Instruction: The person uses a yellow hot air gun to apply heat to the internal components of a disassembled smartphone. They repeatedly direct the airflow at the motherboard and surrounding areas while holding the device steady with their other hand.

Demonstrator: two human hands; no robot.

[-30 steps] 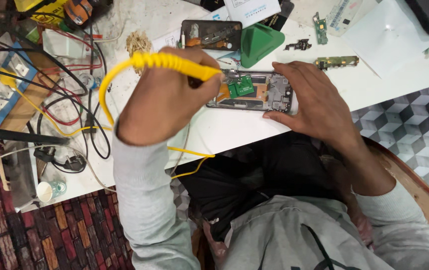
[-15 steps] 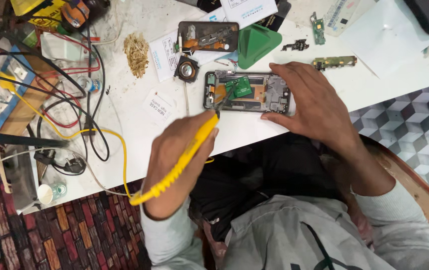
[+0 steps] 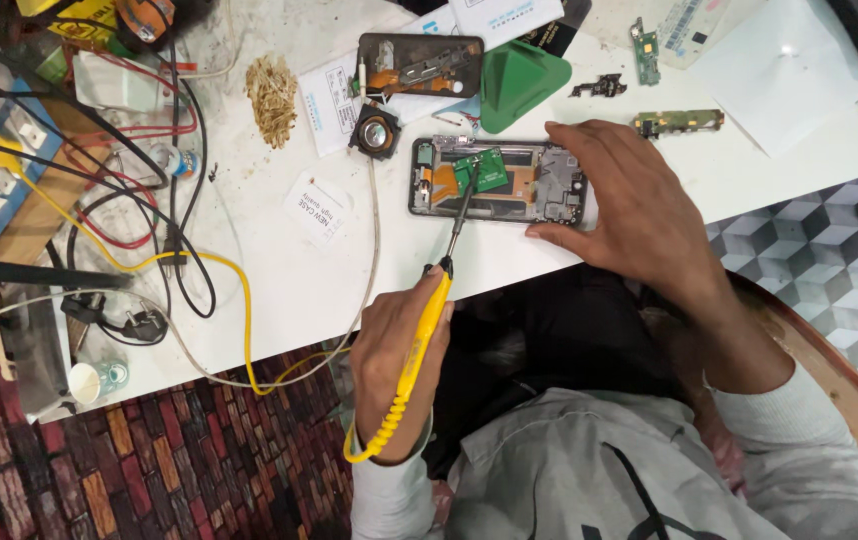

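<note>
An opened phone lies on the white table, its insides showing a small green circuit board. My left hand grips a yellow-handled soldering iron; its dark tip rests on the green board. My right hand holds the phone's right end, fingers wrapped over its edge.
A green plastic wedge, a second opened phone, a small round speaker part and loose circuit strips lie behind the phone. Tangled cables, a yellow cord and a brass wool clump fill the left side.
My left hand has swung the soldering iron from above the phone down to the near side, then drawn back toward me, with the tip staying on the green board. The right hand stays put.
</note>
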